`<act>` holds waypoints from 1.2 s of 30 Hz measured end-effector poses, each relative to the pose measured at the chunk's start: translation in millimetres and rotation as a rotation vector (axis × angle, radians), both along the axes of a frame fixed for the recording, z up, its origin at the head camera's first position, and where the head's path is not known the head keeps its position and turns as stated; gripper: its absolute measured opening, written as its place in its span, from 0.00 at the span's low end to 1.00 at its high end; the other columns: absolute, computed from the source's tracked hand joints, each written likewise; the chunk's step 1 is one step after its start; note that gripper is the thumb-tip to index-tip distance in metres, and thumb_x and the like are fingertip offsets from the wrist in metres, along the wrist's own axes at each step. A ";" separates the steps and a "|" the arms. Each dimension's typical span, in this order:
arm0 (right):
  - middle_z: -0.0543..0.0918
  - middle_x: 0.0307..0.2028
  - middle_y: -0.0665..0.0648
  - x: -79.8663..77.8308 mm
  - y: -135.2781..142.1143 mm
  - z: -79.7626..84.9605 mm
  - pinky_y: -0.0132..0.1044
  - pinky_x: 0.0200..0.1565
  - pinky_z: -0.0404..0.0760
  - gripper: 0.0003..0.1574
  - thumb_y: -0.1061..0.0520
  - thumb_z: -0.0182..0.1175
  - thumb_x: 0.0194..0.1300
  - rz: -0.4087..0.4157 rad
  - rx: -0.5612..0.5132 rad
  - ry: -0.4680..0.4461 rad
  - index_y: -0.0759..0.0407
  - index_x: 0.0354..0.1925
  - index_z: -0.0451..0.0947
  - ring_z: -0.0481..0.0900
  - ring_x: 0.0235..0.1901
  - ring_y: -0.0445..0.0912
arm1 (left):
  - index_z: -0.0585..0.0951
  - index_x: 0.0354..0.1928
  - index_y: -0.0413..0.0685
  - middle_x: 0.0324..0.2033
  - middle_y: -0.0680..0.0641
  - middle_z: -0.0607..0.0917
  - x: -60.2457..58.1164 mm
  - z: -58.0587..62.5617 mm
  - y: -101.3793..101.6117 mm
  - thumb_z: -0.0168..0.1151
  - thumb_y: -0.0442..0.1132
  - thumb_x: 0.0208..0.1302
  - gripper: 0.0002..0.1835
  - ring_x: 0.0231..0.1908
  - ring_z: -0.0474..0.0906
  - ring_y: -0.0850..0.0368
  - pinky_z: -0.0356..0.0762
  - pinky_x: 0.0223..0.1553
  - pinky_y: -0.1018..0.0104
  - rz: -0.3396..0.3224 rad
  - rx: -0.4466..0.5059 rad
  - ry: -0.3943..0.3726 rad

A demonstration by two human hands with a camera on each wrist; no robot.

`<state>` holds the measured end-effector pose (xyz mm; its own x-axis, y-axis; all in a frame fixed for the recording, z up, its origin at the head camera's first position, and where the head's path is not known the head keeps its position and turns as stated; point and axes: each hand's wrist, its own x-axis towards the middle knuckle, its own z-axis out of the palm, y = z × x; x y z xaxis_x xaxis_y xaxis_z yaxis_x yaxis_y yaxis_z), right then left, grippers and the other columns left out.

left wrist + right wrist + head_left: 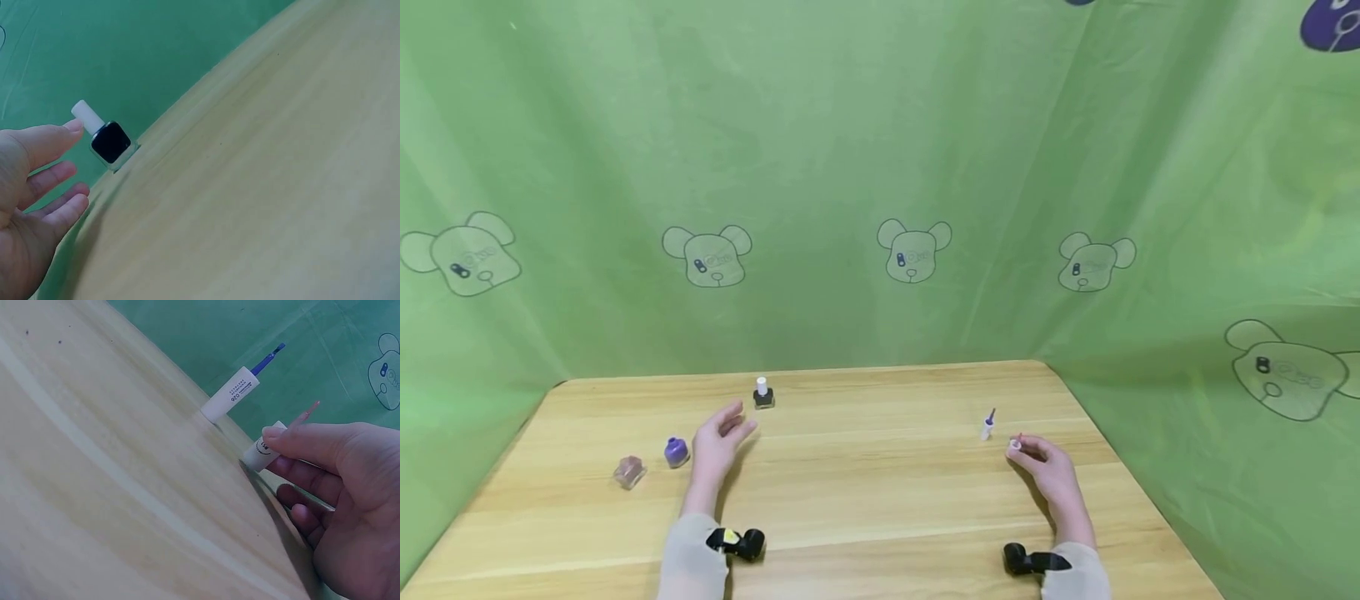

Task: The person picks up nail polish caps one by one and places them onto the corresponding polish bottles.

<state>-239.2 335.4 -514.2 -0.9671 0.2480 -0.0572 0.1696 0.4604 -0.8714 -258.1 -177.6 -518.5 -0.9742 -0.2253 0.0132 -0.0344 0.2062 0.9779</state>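
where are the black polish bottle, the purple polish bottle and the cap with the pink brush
Black polish bottle (110,142), left wrist view: the dark front of its body.
Purple polish bottle (676,453), head view: its rounded body.
Cap with the pink brush (257,456), right wrist view: its white side.

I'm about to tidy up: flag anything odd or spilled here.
The purple-brush cap stands upside down on the table, brush up, and the right hand holds the pink-brush cap likewise inverted. That looks odd because the purple bottle and pink bottle sit uncapped, away on the left, and may dry out. No spill shows.
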 end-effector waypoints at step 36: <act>0.73 0.60 0.63 7.1 -13.0 38.1 0.52 0.66 0.67 0.33 0.49 0.63 0.66 0.081 -0.131 -0.013 0.62 0.63 0.68 0.69 0.58 0.49 | 0.85 0.41 0.34 0.26 0.74 0.79 58.1 30.2 -18.6 0.71 0.29 0.54 0.11 0.25 0.74 0.79 0.72 0.28 0.89 0.524 -0.073 0.563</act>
<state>-232.0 322.4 -476.2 -0.9826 0.1591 -0.0962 0.1479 0.3557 -0.9228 -200.0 -196.2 -488.3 -0.5826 -0.6350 0.5073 0.3528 0.3648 0.8617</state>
